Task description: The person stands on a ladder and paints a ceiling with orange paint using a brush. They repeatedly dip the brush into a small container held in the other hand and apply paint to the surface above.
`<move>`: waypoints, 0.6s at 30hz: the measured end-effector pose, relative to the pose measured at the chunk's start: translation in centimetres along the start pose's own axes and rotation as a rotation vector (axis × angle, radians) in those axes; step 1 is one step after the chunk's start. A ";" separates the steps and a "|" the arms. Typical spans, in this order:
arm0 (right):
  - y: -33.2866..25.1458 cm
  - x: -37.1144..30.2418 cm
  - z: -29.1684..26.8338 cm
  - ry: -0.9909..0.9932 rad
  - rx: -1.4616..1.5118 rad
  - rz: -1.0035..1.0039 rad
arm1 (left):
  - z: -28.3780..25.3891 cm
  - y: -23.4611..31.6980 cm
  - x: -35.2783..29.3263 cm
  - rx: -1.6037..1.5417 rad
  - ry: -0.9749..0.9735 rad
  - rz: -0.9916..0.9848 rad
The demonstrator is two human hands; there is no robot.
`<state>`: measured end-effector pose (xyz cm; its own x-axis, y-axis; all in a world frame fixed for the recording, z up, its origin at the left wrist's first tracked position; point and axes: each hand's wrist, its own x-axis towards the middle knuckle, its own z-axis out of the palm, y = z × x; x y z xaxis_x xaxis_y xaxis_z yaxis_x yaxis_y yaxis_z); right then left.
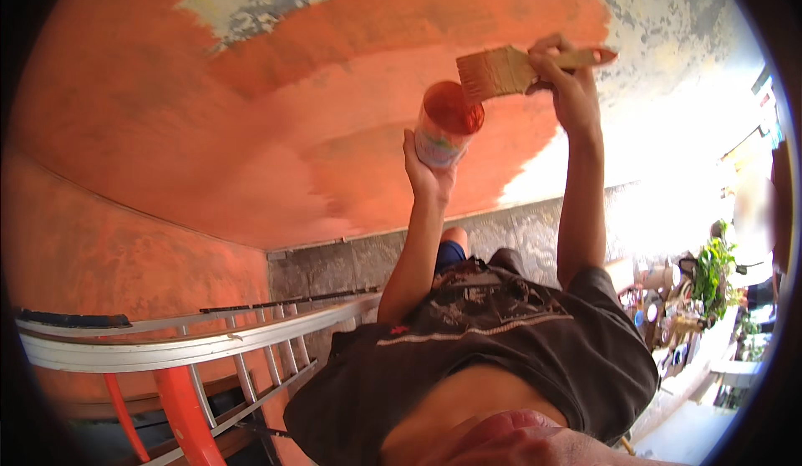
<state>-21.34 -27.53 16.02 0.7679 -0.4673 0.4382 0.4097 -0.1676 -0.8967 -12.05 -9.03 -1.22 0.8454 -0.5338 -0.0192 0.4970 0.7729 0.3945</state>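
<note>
My left hand [430,178] is wrapped round the lower part of a paint can [442,142] with a coloured label. Orange-red paint coats the can's inside; its mouth is tilted toward the brush. Higher up and to the right, my right hand [569,84] grips the handle of a wide paintbrush [511,73]. Its bristles, stained orange, point left and sit at the can's rim; whether they touch it I cannot tell. Behind both hands is a wall [276,148] with fresh orange paint, darker in some bands. Bare, patchy grey and cream plaster shows along its top and right.
At the lower left stands an aluminium ladder [209,345] with orange-red parts, close to my left side. Grey paving [334,265] runs along the wall's foot. Plants [714,274] and assorted small items stand at the far right, beside strong glare.
</note>
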 end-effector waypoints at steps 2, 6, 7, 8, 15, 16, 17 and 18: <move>3.9 0.4 -1.0 0.019 0.341 0.053 | 0.4 0.5 0.0 -0.005 0.042 -0.007; 10.7 0.7 0.5 0.015 0.881 0.273 | -0.2 2.2 0.9 -0.041 0.044 0.032; 11.2 0.6 1.2 -0.005 0.928 0.297 | -0.9 2.6 1.1 -0.054 0.051 0.036; 11.7 0.6 2.1 -0.026 0.975 0.320 | -1.6 3.2 1.5 -0.073 -0.010 0.031; 15.4 1.3 6.0 -0.025 1.229 0.411 | -2.9 5.7 1.6 -0.127 0.069 0.122; 14.9 1.9 6.8 -0.026 1.232 0.401 | -3.0 6.1 1.6 -0.141 0.067 0.132; 14.6 2.4 7.3 -0.062 1.260 0.380 | -3.1 6.4 1.6 -0.155 0.064 0.144; 14.3 2.9 7.8 -0.097 1.290 0.359 | -3.3 6.8 1.6 -0.163 0.070 0.162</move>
<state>-9.41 -24.45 4.92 0.9397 -0.2401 0.2436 0.3063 0.9077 -0.2868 -6.67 -3.48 -1.61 0.9254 -0.3775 -0.0332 0.3737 0.8948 0.2442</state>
